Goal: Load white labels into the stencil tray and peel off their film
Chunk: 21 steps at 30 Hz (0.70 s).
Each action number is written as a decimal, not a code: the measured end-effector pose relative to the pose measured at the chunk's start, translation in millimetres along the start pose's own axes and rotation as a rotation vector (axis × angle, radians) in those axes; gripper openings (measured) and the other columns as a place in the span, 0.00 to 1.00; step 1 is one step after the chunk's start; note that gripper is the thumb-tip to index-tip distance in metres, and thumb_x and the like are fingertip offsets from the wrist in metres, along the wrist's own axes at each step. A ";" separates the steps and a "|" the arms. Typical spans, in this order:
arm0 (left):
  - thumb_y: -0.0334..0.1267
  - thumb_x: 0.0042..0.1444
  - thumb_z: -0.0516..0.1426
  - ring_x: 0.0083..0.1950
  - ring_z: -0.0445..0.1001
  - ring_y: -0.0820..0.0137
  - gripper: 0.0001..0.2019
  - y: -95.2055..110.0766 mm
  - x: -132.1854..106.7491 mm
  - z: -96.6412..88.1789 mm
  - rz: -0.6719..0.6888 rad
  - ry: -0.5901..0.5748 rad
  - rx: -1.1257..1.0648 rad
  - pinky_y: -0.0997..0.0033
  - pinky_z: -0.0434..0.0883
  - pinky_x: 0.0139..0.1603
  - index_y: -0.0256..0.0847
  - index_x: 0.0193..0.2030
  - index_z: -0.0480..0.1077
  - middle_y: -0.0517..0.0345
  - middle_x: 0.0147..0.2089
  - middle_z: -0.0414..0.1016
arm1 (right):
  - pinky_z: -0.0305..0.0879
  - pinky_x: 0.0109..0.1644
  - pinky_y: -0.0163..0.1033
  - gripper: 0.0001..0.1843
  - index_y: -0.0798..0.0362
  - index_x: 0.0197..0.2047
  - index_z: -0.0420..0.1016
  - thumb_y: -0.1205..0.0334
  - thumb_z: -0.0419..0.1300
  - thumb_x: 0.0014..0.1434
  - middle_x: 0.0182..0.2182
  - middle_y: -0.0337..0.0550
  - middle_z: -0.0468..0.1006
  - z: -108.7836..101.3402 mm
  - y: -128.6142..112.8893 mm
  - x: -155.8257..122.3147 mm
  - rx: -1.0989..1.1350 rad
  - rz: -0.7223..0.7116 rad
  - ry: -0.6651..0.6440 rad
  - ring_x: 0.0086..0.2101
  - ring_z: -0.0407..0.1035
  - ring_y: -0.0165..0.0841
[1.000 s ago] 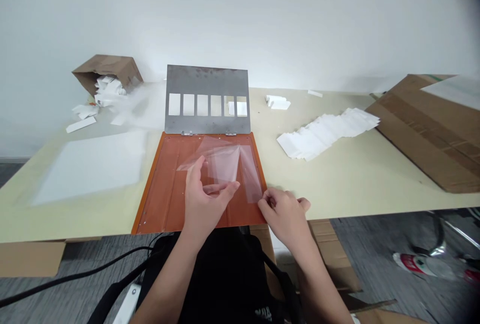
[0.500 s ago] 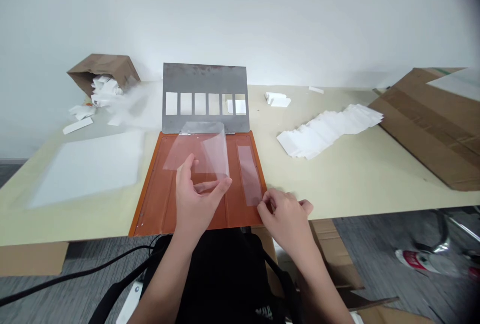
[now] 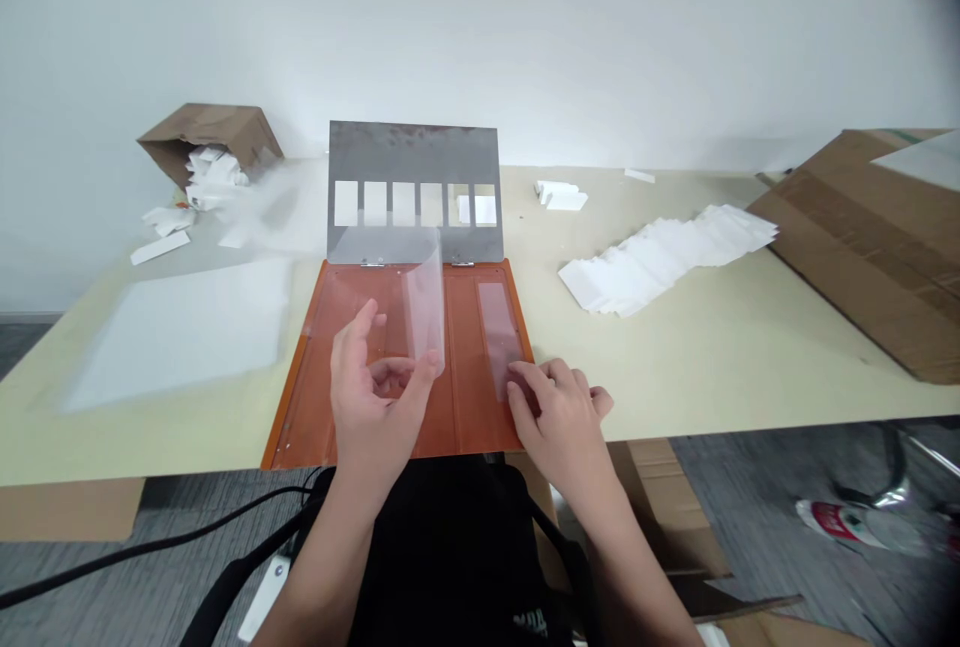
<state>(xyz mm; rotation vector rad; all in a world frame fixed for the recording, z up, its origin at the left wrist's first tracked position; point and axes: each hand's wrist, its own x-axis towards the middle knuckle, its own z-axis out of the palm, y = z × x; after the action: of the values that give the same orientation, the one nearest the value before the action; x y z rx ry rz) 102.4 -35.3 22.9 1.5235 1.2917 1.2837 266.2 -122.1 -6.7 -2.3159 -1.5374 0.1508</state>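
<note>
My left hand (image 3: pixel 375 387) is closed on a bent clear plastic sheet (image 3: pixel 426 307), pinching its lower right corner by the thumb. The sheet stands up over an orange board (image 3: pixel 469 417) and overlaps the bottom of a hinged grey metal plate (image 3: pixel 412 152) with a row of rectangular openings. Flat along the board's right side lies a narrow translucent plastic strip (image 3: pixel 499 332). My right hand (image 3: pixel 566 412) is at the strip's lower right edge, index finger and thumb a little apart. Its other fingers are curled.
White sheets (image 3: pixel 180 332) lie on the left of the table. Behind them a tipped cardboard box (image 3: pixel 247 132) spills white scraps (image 3: pixel 214 177). On the right are a fanned row of white pieces (image 3: pixel 667 257), a small white stack (image 3: pixel 561 195) and a large cardboard box (image 3: pixel 877 257).
My left hand has moved slightly left with the plastic sheet, which now stands more upright. The fingers of my right hand have shifted up along the strip and parted a little.
</note>
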 end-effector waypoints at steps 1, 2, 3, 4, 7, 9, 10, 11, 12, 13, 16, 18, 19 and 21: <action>0.44 0.52 0.67 0.31 0.76 0.80 0.33 0.2 -0.4 -0.4 0.005 -0.003 -0.003 0.74 0.78 0.33 0.50 0.65 0.63 0.52 0.61 0.65 | 0.46 0.44 0.47 0.15 0.45 0.50 0.77 0.61 0.50 0.67 0.40 0.47 0.74 0.5 -0.2 0.9 -0.002 -0.001 0.005 0.40 0.65 0.41; 0.44 0.52 0.67 0.31 0.76 0.80 0.33 0.2 -0.8 -0.6 0.011 -0.005 -0.007 0.74 0.78 0.33 0.50 0.65 0.63 0.52 0.61 0.65 | 0.47 0.44 0.47 0.15 0.45 0.50 0.77 0.61 0.50 0.67 0.40 0.47 0.74 1.0 -0.5 1.7 -0.004 -0.004 0.010 0.40 0.65 0.41; 0.44 0.52 0.67 0.31 0.77 0.79 0.33 0.1 -1.1 -0.5 0.019 -0.007 -0.012 0.74 0.78 0.34 0.50 0.65 0.63 0.52 0.61 0.65 | 0.47 0.44 0.47 0.15 0.45 0.51 0.77 0.61 0.50 0.67 0.40 0.47 0.74 1.5 -0.7 2.3 -0.008 -0.006 0.015 0.40 0.65 0.41; 0.44 0.52 0.67 0.31 0.77 0.79 0.33 -0.1 -1.3 -0.3 0.029 -0.008 -0.020 0.73 0.79 0.34 0.50 0.65 0.63 0.52 0.61 0.65 | 0.46 0.44 0.47 0.15 0.45 0.50 0.77 0.61 0.51 0.67 0.40 0.47 0.74 1.9 -1.0 2.8 -0.012 -0.005 0.022 0.40 0.65 0.41; 0.46 0.52 0.67 0.31 0.77 0.79 0.32 -1.9 -1.8 1.1 0.047 0.007 -0.050 0.71 0.80 0.36 0.48 0.63 0.65 0.52 0.59 0.66 | 0.46 0.43 0.46 0.14 0.44 0.50 0.77 0.60 0.52 0.68 0.40 0.45 0.74 3.5 -2.2 4.5 -0.026 0.000 0.037 0.40 0.65 0.40; 0.45 0.53 0.67 0.32 0.77 0.78 0.30 -3.7 -2.4 2.2 0.039 0.027 -0.073 0.71 0.81 0.37 0.47 0.62 0.66 0.53 0.58 0.67 | 0.45 0.43 0.45 0.14 0.44 0.50 0.77 0.60 0.53 0.68 0.40 0.45 0.74 4.4 -2.9 6.2 -0.030 0.005 0.041 0.40 0.65 0.40; 0.45 0.53 0.67 0.32 0.78 0.78 0.30 -4.7 -2.8 2.7 0.031 0.031 -0.084 0.71 0.81 0.37 0.48 0.62 0.66 0.53 0.58 0.66 | 0.45 0.43 0.45 0.14 0.44 0.50 0.78 0.60 0.53 0.67 0.40 0.45 0.74 4.8 -3.1 7.3 -0.031 0.006 0.040 0.40 0.65 0.40; 0.44 0.54 0.66 0.33 0.78 0.77 0.29 -5.6 -3.3 3.2 0.022 0.028 -0.098 0.71 0.81 0.37 0.48 0.62 0.66 0.53 0.58 0.66 | 0.45 0.43 0.45 0.13 0.44 0.49 0.78 0.60 0.53 0.67 0.40 0.45 0.74 5.3 -3.2 8.3 -0.034 0.006 0.040 0.40 0.64 0.39; 0.43 0.54 0.66 0.34 0.79 0.76 0.29 -6.4 -3.7 3.7 0.013 0.017 -0.118 0.71 0.82 0.37 0.49 0.63 0.66 0.54 0.58 0.66 | 0.45 0.43 0.45 0.13 0.44 0.49 0.78 0.60 0.53 0.67 0.39 0.45 0.74 5.7 -3.2 9.4 -0.036 0.006 0.039 0.40 0.64 0.39; 0.43 0.55 0.66 0.35 0.80 0.76 0.29 -7.0 -4.1 4.2 0.002 0.003 -0.143 0.70 0.82 0.37 0.50 0.63 0.66 0.54 0.58 0.65 | 0.44 0.43 0.45 0.13 0.44 0.49 0.78 0.60 0.53 0.67 0.39 0.45 0.73 6.1 -3.1 10.4 -0.037 0.006 0.039 0.40 0.64 0.39; 0.41 0.57 0.64 0.36 0.80 0.75 0.25 -8.5 -4.0 5.7 -0.006 -0.031 -0.220 0.71 0.83 0.36 0.50 0.61 0.66 0.55 0.58 0.65 | 0.44 0.42 0.45 0.13 0.44 0.50 0.77 0.59 0.54 0.68 0.39 0.45 0.73 7.5 -2.5 12.4 -0.039 0.002 0.048 0.39 0.64 0.39; 0.41 0.58 0.64 0.37 0.81 0.75 0.20 -9.6 -2.9 6.9 0.032 -0.034 -0.207 0.73 0.82 0.36 0.48 0.57 0.71 0.55 0.57 0.67 | 0.44 0.42 0.45 0.13 0.45 0.50 0.77 0.58 0.54 0.68 0.39 0.45 0.74 8.2 -2.6 13.1 -0.044 -0.004 0.059 0.40 0.64 0.40; 0.41 0.58 0.63 0.37 0.81 0.75 0.17 -10.3 -2.2 7.6 0.051 -0.033 -0.187 0.74 0.82 0.37 0.46 0.54 0.73 0.55 0.56 0.68 | 0.44 0.42 0.45 0.13 0.45 0.50 0.77 0.58 0.54 0.67 0.39 0.45 0.74 8.5 -2.8 13.5 -0.049 -0.006 0.063 0.40 0.64 0.40; 0.41 0.58 0.63 0.37 0.80 0.74 0.14 -11.9 -1.1 9.1 0.050 -0.033 -0.170 0.74 0.82 0.36 0.43 0.51 0.75 0.54 0.53 0.70 | 0.44 0.42 0.45 0.13 0.45 0.50 0.77 0.58 0.54 0.67 0.39 0.46 0.74 8.8 -3.3 14.4 -0.059 -0.008 0.063 0.40 0.64 0.40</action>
<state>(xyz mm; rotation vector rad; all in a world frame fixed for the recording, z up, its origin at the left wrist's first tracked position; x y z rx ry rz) 108.5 -33.3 9.4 1.4591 1.1008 1.3584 266.7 -105.8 -12.1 -2.3362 -1.5388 0.0305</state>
